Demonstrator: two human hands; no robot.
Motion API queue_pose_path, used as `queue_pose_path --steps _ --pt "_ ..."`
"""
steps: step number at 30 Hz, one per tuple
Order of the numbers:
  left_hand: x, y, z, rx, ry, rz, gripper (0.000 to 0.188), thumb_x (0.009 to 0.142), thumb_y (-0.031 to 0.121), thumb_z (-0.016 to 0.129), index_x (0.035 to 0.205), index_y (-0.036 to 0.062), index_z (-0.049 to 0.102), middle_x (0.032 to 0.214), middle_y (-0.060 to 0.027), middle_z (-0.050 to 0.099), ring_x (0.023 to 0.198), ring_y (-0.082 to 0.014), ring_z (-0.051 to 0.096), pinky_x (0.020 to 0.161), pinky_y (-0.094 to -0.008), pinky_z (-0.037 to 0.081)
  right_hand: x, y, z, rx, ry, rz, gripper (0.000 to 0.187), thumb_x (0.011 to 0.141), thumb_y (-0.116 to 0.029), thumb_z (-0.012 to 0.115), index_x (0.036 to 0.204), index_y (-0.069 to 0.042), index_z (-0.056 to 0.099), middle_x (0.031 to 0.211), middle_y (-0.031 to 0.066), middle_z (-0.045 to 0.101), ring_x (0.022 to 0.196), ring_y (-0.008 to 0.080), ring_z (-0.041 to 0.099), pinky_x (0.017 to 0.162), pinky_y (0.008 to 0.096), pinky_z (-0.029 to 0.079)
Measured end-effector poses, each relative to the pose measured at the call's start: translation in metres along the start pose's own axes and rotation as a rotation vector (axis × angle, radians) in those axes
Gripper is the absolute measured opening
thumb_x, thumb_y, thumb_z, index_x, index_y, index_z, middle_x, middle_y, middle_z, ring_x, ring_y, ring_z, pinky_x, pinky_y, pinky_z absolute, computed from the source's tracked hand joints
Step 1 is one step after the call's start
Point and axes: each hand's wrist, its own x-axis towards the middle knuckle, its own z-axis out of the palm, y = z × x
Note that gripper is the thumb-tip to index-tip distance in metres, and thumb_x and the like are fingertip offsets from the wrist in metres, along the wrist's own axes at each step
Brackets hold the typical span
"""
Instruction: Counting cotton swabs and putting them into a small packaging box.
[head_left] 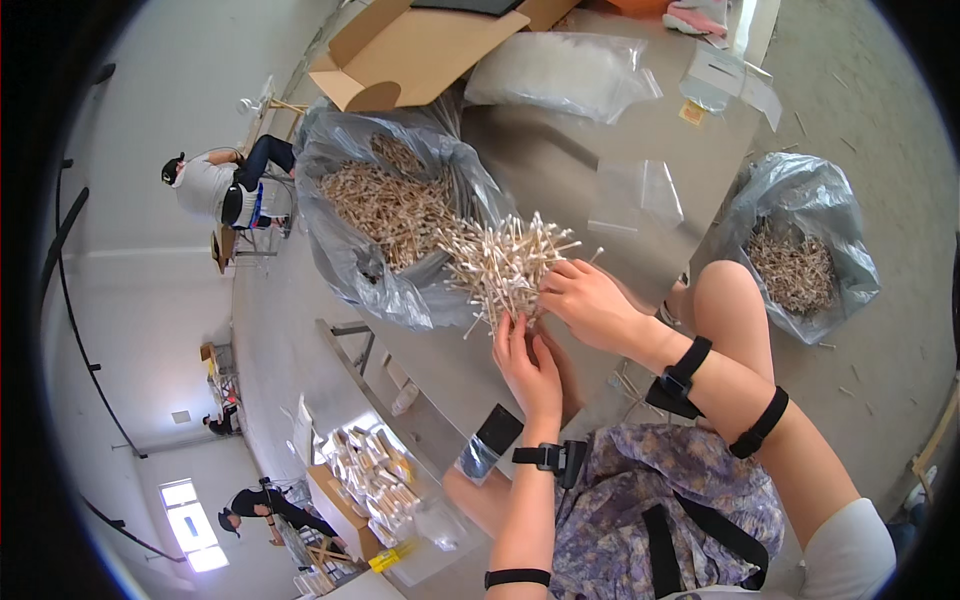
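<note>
A loose heap of cotton swabs (505, 262) with white tips and pale sticks lies on the table's near edge, against the mouth of a big grey plastic bag. My left hand (528, 372) rests at the heap's near side, fingers stretched up against the sticks and thumb apart. At the heap's right edge my right hand (588, 302) has its fingers bent together on some swabs; its fingertips are partly hidden. The grey plastic bag (335, 255) beside the heap holds many more swabs.
An open cardboard box (415, 55), a clear bag of white material (560, 75) and a flat clear bag (640, 195) lie on the metal table (540, 150). Another swab bag (800, 180) stands on the floor at right. Packed bundles (370, 480) cover a table at lower left. Other people sit or stand farther off.
</note>
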Motion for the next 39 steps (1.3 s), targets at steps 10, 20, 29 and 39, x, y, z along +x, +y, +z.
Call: queue_pose_path --steps 10,20,29,39 --pt "-0.039 0.0 0.005 -0.15 0.172 -0.155 0.058 0.094 0.009 0.062 0.144 -0.004 0.036 0.15 -0.0235 0.036 0.142 -0.038 0.032 0.116 -0.0462 0.03 -0.017 -0.012 0.004 0.083 -0.053 0.108 0.019 0.073 -0.001 0.065 0.091 -0.006 0.07 0.099 0.0047 0.065 0.097 0.0238 0.06 0.088 0.0369 0.05" --pt "-0.01 -0.028 0.005 0.023 0.228 -0.133 0.064 0.087 0.009 0.059 0.145 -0.0018 0.035 0.141 -0.0214 0.047 0.14 -0.0356 0.038 0.122 -0.0535 0.014 -0.023 -0.049 0.002 -0.107 0.02 0.144 0.024 0.073 -0.007 0.066 0.097 -0.005 0.065 0.103 0.0079 0.062 0.101 0.0264 0.058 0.088 0.0387 0.047" --pt "-0.012 -0.026 -0.002 -0.186 0.182 -0.166 0.033 0.092 0.011 0.06 0.125 0.005 0.059 0.114 -0.0106 0.064 0.114 -0.0301 0.055 0.119 -0.0542 0.02 -0.012 -0.046 0.025 0.073 -0.133 -0.01 0.023 0.073 -0.007 0.065 0.096 -0.006 0.067 0.104 0.0063 0.064 0.103 0.0256 0.059 0.093 0.0366 0.049" --pt "-0.016 -0.02 -0.002 -0.047 0.17 -0.008 0.017 0.091 0.001 0.06 0.106 0.0024 0.068 0.106 -0.012 0.065 0.104 -0.0302 0.057 0.092 -0.0401 0.046 0.007 -0.027 0.024 0.03 0.017 0.132 0.027 0.075 -0.008 0.063 0.102 -0.003 0.063 0.103 0.008 0.062 0.103 0.0265 0.058 0.09 0.0383 0.048"
